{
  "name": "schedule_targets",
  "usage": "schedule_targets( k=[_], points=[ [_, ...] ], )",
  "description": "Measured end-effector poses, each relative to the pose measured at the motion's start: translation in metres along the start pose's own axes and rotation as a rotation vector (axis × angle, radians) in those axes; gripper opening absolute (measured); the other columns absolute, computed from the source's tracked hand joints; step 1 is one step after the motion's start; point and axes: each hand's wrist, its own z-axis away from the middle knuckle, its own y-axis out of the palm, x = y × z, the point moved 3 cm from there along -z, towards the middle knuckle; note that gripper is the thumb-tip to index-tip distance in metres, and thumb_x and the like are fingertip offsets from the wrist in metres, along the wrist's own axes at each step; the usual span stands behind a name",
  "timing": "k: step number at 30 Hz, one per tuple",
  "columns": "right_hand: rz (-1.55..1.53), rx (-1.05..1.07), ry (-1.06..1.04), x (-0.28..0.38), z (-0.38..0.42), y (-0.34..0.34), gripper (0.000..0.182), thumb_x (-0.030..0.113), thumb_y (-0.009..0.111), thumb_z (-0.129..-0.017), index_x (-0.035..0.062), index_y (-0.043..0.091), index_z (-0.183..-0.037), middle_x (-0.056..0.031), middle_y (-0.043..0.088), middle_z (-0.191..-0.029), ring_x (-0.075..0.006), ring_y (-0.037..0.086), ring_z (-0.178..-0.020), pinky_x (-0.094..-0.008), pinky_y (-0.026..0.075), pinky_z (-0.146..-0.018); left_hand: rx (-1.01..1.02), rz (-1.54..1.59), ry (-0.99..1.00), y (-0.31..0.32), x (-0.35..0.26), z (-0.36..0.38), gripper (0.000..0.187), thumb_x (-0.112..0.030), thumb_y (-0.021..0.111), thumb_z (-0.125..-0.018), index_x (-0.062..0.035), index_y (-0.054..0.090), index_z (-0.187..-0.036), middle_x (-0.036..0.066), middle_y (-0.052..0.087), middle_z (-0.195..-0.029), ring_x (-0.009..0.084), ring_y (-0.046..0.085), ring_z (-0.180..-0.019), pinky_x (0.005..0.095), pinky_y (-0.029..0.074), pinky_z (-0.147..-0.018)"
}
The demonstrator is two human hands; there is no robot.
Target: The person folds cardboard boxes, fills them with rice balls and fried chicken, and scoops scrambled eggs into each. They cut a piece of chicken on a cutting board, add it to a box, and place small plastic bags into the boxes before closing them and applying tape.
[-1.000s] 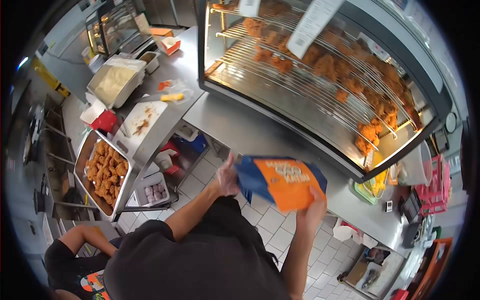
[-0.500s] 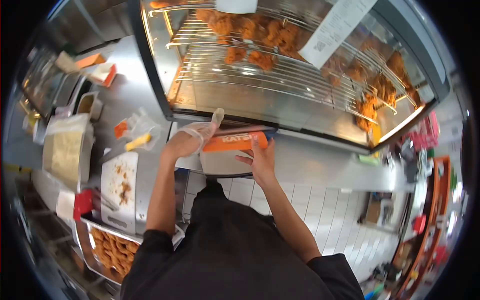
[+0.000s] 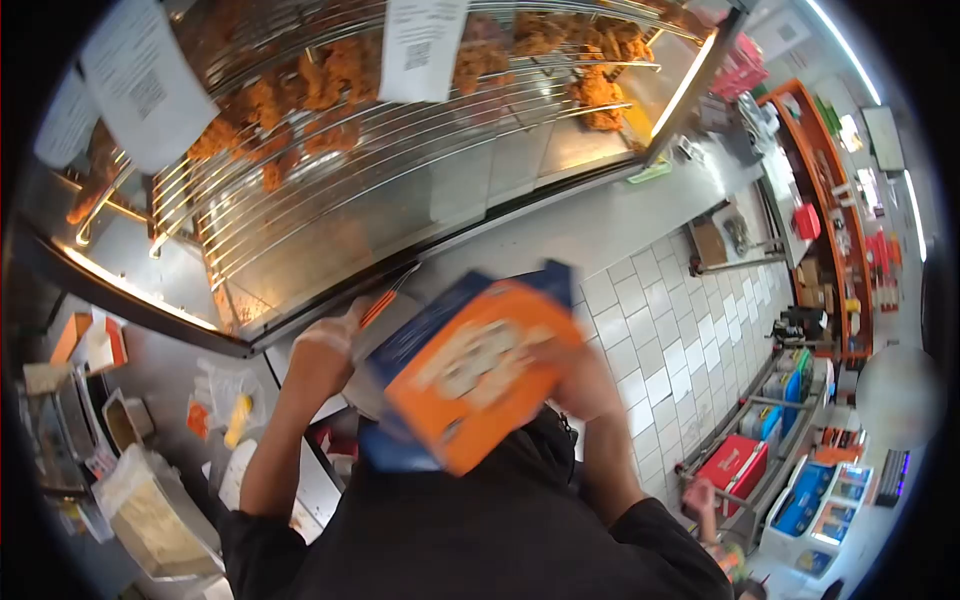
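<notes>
An orange and blue printed carton [image 3: 470, 385], smeared by motion, is tilted in front of my chest. My right hand [image 3: 580, 380] grips its right side, fingers over the orange face. On the left, my left hand [image 3: 335, 340] wears a clear glove and is closed around an orange-handled utensil [image 3: 380, 307], close to the cabinet's lower edge. Fried chicken pieces [image 3: 335, 75] lie on wire racks [image 3: 300, 200] inside the glass cabinet ahead. Paper slips [image 3: 425, 50] hang on the glass.
Below left are a lined tray of pale powder [image 3: 160, 510], a plastic bag [image 3: 225, 390] and a white board [image 3: 240, 470]. At right stand an orange shelf [image 3: 830, 200] and a red box [image 3: 732, 462]. Another person's hand [image 3: 700, 495] shows at lower right.
The view has turned to the right. The carton has swung from side-on to showing its broad orange face. My left hand has come off it and now holds the orange-handled utensil.
</notes>
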Motion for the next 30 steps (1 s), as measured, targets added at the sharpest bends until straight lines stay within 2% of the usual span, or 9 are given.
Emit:
schedule_targets(
  k=[3, 5, 7, 12, 17, 23, 25, 27, 30],
  points=[
    [0.035, -0.266, -0.173, 0.06, -0.01, -0.091, 0.035, 0.006, 0.046, -0.087, -0.0116, 0.05, -0.117, -0.0218, 0.066, -0.095, -0.0314, 0.07, -0.07, -0.0329, 0.058, -0.048, 0.122, 0.188, 0.062, 0.009, 0.02, 0.012, 0.046, -0.005, 0.05, -0.083, -0.0026, 0.047, -0.129, 0.022, 0.066, -0.093, 0.0401, 0.062, -0.093, 0.0458, 0.05, -0.082],
    [0.077, -0.393, -0.259, 0.08, -0.052, -0.128, 0.033, 0.007, 0.047, -0.088, -0.0085, 0.051, -0.117, -0.0213, 0.065, -0.093, -0.0327, 0.07, -0.073, -0.0336, 0.059, -0.05, -0.081, 0.056, 0.543, 0.022, 0.051, 0.017, 0.046, -0.005, 0.047, -0.086, -0.0018, 0.047, -0.132, 0.02, 0.062, -0.115, 0.0332, 0.056, -0.115, 0.0403, 0.042, -0.1],
    [0.179, -0.274, -0.115, 0.086, -0.126, -0.186, 0.035, 0.009, 0.047, -0.089, -0.0056, 0.049, -0.122, -0.0201, 0.063, -0.098, -0.0336, 0.07, -0.076, -0.0329, 0.06, -0.053, 0.066, 0.286, 0.161, 0.02, 0.057, 0.017, 0.047, -0.009, 0.047, -0.091, -0.0016, 0.044, -0.137, 0.018, 0.053, -0.133, 0.0284, 0.045, -0.129, 0.0355, 0.034, -0.109],
    [0.291, -0.53, -0.108, 0.111, -0.138, -0.134, 0.058, 0.037, 0.045, -0.096, -0.0064, 0.041, -0.134, -0.0273, 0.062, -0.115, -0.0325, 0.071, -0.075, -0.0309, 0.059, -0.059, -0.014, 0.239, 0.224, 0.014, 0.014, -0.001, 0.048, -0.014, 0.049, -0.093, -0.0029, 0.042, -0.14, 0.018, 0.049, -0.137, 0.0285, 0.047, -0.129, 0.0333, 0.035, -0.107],
    [0.515, 0.208, 0.175, -0.008, -0.082, 0.014, 0.056, 0.037, 0.045, -0.097, -0.0066, 0.044, -0.131, -0.0273, 0.065, -0.107, -0.0327, 0.071, -0.074, -0.0362, 0.06, -0.057, 0.05, 0.192, 0.278, 0.001, -0.003, -0.01, 0.052, -0.014, 0.052, -0.09, -0.0054, 0.043, -0.14, 0.019, 0.044, -0.144, 0.0306, 0.054, -0.121, 0.0379, 0.046, -0.098],
    [0.106, 0.299, 0.233, -0.105, -0.124, 0.064, 0.057, 0.045, 0.046, -0.099, -0.0058, 0.047, -0.124, -0.0252, 0.064, -0.106, -0.0357, 0.071, -0.086, -0.0384, 0.06, -0.065, 0.144, 0.174, -0.023, 0.013, -0.004, -0.02, 0.061, -0.008, 0.053, -0.085, -0.0092, 0.037, -0.144, 0.025, 0.047, -0.135, 0.0387, 0.06, -0.104, 0.0394, 0.05, -0.088],
    [-0.025, 0.359, 0.338, -0.107, -0.114, 0.063, 0.046, 0.033, 0.044, -0.1, -0.0061, 0.047, -0.124, -0.0225, 0.064, -0.106, -0.0335, 0.07, -0.09, -0.0389, 0.06, -0.071, -0.019, 0.087, 0.216, 0.003, -0.014, -0.017, 0.069, -0.008, 0.057, -0.081, -0.0065, 0.033, -0.146, 0.026, 0.053, -0.127, 0.0386, 0.061, -0.102, 0.0415, 0.05, -0.087],
    [0.187, 0.438, 0.224, -0.098, -0.093, 0.065, 0.043, 0.029, 0.045, -0.099, -0.006, 0.047, -0.123, -0.0215, 0.064, -0.107, -0.0322, 0.069, -0.092, -0.0399, 0.06, -0.074, 0.269, 0.115, -0.174, 0.003, -0.015, -0.016, 0.074, -0.009, 0.061, -0.077, -0.0047, 0.032, -0.146, 0.028, 0.06, -0.116, 0.039, 0.061, -0.104, 0.0433, 0.049, -0.088],
    [0.091, 0.377, 0.296, -0.028, -0.016, 0.078, 0.04, 0.016, 0.051, -0.094, -0.0047, 0.045, -0.128, -0.0201, 0.063, -0.111, -0.0324, 0.066, -0.101, -0.0433, 0.06, -0.078, -0.039, 0.268, 0.069, 0.01, 0.008, -0.001, 0.073, 0.0, 0.054, -0.075, -0.0134, 0.034, -0.144, 0.026, 0.064, -0.092, 0.0415, 0.062, -0.091, 0.0498, 0.048, -0.078]
  ],
)
